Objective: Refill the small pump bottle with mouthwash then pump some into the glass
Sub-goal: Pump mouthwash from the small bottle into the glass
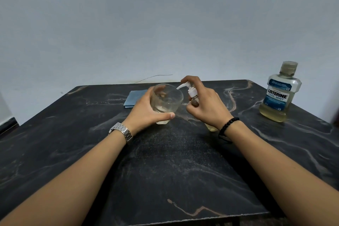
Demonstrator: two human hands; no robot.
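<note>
1. The table [165, 161] is filling the lower half of the frame; a spill on it is being risked if the spout of the pump bottle [192, 95] drifts off the rim of the glass [166, 103].
2. The mouthwash bottle [279, 93], capped at the right edge of the frame, is being kept well apart from both hands, so a knock seems unlikely.
3. At centre frame, the glass is being gripped by the left hand [145, 113], fingers curled round its far side and thumb pressed across the near side; a tilt could be caused by a loosening grip.
4. Just right of it, the pump bottle is being clasped by the right hand [207, 106], forefinger arched over the pump head; a hard press could be sending liquid past the rim.
5. The blue cloth [133, 99] is being left behind the glass.
</note>
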